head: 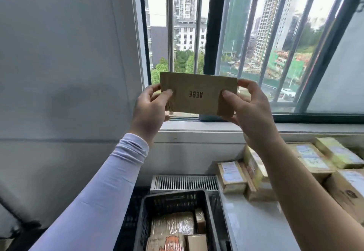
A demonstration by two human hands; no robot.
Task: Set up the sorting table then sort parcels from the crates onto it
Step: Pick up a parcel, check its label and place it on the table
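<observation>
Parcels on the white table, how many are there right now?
5 visible on the table: parcels at. The right arm and frame edge may hide more.

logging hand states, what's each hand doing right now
Left hand: grips the cardboard parcel's left end.
Right hand: grips its right end.

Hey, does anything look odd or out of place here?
Only slightly: the brown parcel, held at both ends by the left hand and right hand, is upside down, its printed letters inverted. Nothing looks spilled or damaged.
</observation>
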